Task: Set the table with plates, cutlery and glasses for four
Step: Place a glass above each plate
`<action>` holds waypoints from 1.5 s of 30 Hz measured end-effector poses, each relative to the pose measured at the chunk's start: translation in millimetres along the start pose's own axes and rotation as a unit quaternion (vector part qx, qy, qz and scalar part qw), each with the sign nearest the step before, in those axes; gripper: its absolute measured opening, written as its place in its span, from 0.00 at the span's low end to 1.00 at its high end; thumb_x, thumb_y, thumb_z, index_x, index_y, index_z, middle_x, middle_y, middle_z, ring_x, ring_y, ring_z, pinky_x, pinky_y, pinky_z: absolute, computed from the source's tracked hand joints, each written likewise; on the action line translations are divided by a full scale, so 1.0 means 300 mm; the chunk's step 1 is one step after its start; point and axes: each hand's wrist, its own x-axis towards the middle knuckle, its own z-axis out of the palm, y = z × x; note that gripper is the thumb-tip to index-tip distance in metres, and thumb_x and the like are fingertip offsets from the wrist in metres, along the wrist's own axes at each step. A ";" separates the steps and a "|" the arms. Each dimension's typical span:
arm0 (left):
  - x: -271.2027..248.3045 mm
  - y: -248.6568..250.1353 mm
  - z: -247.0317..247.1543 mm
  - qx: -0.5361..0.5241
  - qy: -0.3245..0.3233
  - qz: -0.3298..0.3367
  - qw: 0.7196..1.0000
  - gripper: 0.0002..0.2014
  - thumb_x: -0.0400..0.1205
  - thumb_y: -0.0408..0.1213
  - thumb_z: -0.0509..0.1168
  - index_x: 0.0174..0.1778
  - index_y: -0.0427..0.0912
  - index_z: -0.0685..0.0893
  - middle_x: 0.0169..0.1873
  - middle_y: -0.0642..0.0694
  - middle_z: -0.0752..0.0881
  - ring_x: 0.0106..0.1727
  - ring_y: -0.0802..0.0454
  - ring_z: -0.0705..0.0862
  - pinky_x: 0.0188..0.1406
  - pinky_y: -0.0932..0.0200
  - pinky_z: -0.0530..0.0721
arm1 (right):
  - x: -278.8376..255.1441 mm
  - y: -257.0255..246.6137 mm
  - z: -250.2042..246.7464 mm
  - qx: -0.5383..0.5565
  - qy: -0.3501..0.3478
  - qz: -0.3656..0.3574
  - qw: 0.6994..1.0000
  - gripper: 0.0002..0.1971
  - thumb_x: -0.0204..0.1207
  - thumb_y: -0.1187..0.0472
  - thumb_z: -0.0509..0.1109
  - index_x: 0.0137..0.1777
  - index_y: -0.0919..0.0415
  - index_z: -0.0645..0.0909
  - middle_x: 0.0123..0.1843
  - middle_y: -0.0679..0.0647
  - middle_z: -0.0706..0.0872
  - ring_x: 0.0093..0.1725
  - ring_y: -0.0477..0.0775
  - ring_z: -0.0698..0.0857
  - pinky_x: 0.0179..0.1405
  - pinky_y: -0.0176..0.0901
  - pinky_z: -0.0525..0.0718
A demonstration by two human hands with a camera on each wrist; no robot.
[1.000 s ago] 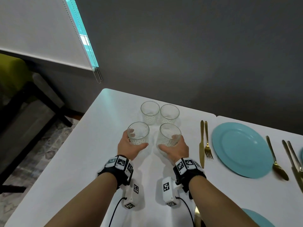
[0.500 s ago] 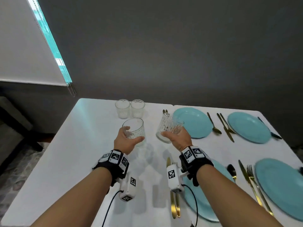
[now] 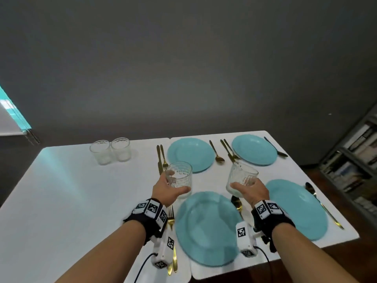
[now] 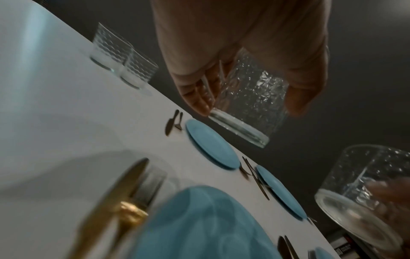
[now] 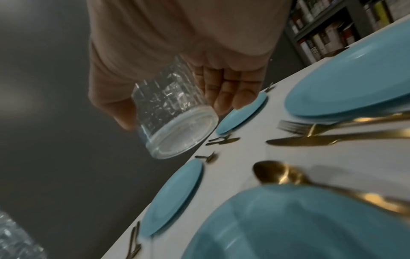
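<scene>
My left hand (image 3: 163, 190) grips a clear textured glass (image 3: 179, 177) in the air above the near left plate (image 3: 206, 227); the left wrist view shows that glass (image 4: 248, 103) held between thumb and fingers. My right hand (image 3: 253, 192) holds a second glass (image 3: 241, 177), tilted, between the near left plate and the near right plate (image 3: 295, 207); the right wrist view shows it (image 5: 175, 122) off the table. Two more glasses (image 3: 110, 150) stand at the far left of the white table (image 3: 61, 201). Far plates (image 3: 190, 154) (image 3: 254, 149) lie with gold cutlery beside them.
Gold knife and fork (image 3: 160, 158) lie left of the far left plate, a spoon (image 3: 217, 153) to its right. A fork and knife (image 3: 171, 219) lie under my left wrist. A bookshelf (image 3: 355, 160) stands at the right, a grey wall behind.
Both hands lifted their glasses off the far left cluster and carried them right, over the place settings. My view swung right, bringing all the plates into sight.
</scene>
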 end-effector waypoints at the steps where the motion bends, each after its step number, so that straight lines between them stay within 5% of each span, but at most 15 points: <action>1: 0.010 0.015 0.044 -0.001 -0.002 -0.005 1.000 0.36 0.64 0.39 0.81 0.67 0.45 0.73 0.57 0.46 0.81 0.56 0.50 0.81 0.55 0.63 0.75 | 0.031 0.021 -0.038 0.006 0.006 0.004 1.000 0.32 0.61 0.50 0.81 0.63 0.63 0.77 0.60 0.58 0.85 0.53 0.58 0.83 0.50 0.43 0.82; 12: 0.195 0.204 0.544 0.021 -0.034 -0.030 0.999 0.38 0.64 0.39 0.80 0.69 0.45 0.72 0.63 0.44 0.81 0.61 0.47 0.81 0.60 0.59 0.78 | 0.532 0.146 -0.369 -0.032 0.019 0.069 0.997 0.35 0.64 0.52 0.81 0.67 0.65 0.72 0.66 0.63 0.81 0.64 0.64 0.80 0.49 0.42 0.76; 20: 0.289 0.233 0.722 0.017 -0.025 -0.057 0.998 0.39 0.63 0.37 0.81 0.69 0.44 0.72 0.62 0.45 0.84 0.58 0.49 0.82 0.60 0.61 0.77 | 0.787 0.205 -0.440 -0.028 0.042 0.108 0.993 0.40 0.61 0.52 0.82 0.70 0.65 0.68 0.68 0.65 0.79 0.68 0.67 0.78 0.63 0.52 0.78; 45: 0.305 0.254 0.844 0.051 -0.036 -0.087 0.994 0.40 0.66 0.39 0.80 0.72 0.45 0.70 0.67 0.45 0.81 0.67 0.46 0.79 0.62 0.61 0.75 | 0.891 0.264 -0.436 0.025 0.051 0.155 0.986 0.45 0.65 0.57 0.81 0.78 0.61 0.60 0.76 0.65 0.71 0.74 0.67 0.72 0.70 0.54 0.74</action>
